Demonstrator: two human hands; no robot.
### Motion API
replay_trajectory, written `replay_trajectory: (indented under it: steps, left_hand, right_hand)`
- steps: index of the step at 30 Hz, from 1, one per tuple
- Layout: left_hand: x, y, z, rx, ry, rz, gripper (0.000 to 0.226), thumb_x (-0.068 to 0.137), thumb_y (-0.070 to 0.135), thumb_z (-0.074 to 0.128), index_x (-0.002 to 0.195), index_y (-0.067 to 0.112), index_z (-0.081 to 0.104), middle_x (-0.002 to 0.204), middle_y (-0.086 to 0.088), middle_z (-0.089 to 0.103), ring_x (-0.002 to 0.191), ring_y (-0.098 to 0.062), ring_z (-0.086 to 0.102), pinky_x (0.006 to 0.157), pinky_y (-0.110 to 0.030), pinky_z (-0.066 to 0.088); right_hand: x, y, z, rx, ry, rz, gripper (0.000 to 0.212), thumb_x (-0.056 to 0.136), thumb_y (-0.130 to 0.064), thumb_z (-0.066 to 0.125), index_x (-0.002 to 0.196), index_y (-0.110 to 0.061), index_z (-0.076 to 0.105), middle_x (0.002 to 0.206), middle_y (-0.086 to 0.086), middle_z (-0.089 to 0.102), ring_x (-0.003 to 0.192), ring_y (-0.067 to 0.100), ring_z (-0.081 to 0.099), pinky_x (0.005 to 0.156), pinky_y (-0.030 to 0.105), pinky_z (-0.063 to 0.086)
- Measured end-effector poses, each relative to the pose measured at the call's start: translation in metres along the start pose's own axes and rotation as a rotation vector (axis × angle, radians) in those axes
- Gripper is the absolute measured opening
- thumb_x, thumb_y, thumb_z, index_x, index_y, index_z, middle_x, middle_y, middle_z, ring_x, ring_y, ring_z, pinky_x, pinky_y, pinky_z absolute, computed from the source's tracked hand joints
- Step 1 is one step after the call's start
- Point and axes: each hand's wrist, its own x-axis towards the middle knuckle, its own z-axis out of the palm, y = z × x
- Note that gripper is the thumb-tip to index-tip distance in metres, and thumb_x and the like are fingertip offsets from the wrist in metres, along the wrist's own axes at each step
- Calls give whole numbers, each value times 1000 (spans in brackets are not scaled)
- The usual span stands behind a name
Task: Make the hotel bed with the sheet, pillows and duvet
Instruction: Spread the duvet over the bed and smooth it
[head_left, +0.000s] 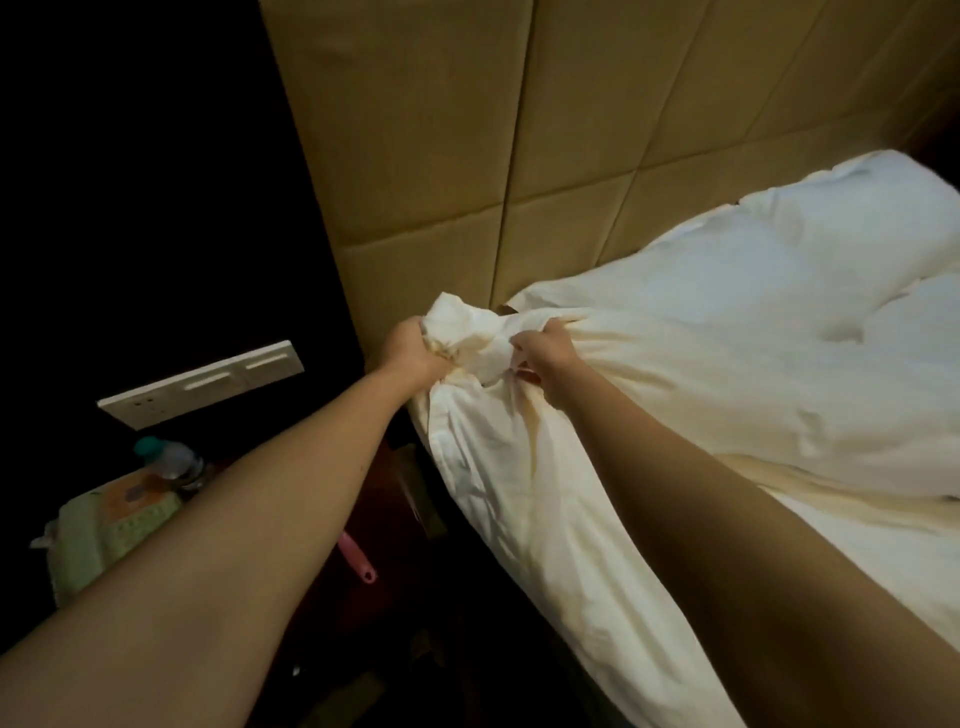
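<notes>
A white duvet lies spread over the bed, reaching up to the padded headboard. Its near corner is bunched into a crumpled wad at the bed's head-side edge. My left hand grips the left part of that bunched corner, fingers curled into the fabric. A little to the right, my right hand grips the same corner. White cloth hangs down over the bed's side below my hands. No pillows are in view.
The tan padded headboard rises behind the bed. Left of the bed, a dark nightstand area holds a water bottle, a greenish bag and a pink handle. A white switch panel is on the dark wall.
</notes>
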Motion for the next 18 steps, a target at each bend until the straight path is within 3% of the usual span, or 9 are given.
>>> replay_trajectory:
  steps: [2, 6, 11, 15, 17, 18]
  left_hand:
    - [10, -12, 14, 159, -143, -90, 58, 72, 25, 78, 123, 12, 53, 116, -2, 59, 102, -23, 58, 76, -31, 48]
    - [14, -8, 35, 291, -375, -156, 86, 75, 23, 79, 145, 7, 31, 142, -15, 41, 124, -32, 47, 92, -39, 46]
    - [18, 36, 55, 161, -390, 30, 73, 82, 22, 73, 144, 12, 36, 146, -10, 37, 130, -29, 42, 101, -38, 42]
    - [19, 68, 84, 116, -432, 129, 63, 83, 23, 71, 139, 15, 43, 140, -6, 44, 125, -25, 47, 94, -32, 43]
    - [19, 80, 101, 110, -458, 165, 53, 84, 21, 70, 132, 16, 48, 129, -4, 49, 118, -23, 50, 91, -30, 43]
    - [20, 86, 110, 106, -474, 178, 44, 83, 19, 70, 123, 19, 52, 120, -4, 51, 111, -22, 52, 91, -31, 43]
  right_hand:
    - [-1, 12, -11, -144, -81, 71, 19, 90, -9, 51, 109, -7, 54, 96, 12, 60, 78, 20, 58, 79, 37, 45]
    - [-3, 22, -30, -321, -151, 154, 27, 95, -17, 49, 118, -4, 56, 104, 10, 60, 85, 20, 58, 80, 36, 45]
    - [0, 24, -72, -314, -34, 123, 30, 95, -13, 45, 122, -2, 55, 107, 11, 57, 89, 21, 54, 81, 37, 43]
    - [1, 21, -113, -319, 68, 77, 36, 92, -5, 42, 125, 5, 54, 100, 18, 57, 86, 30, 53, 79, 38, 45]
    - [2, 23, -134, -332, 124, 65, 41, 90, -2, 41, 129, 10, 49, 114, 31, 60, 105, 49, 56, 94, 48, 48]
    - [2, 24, -144, -337, 149, 64, 43, 89, -1, 41, 130, 12, 46, 124, 34, 56, 117, 50, 51, 100, 55, 41]
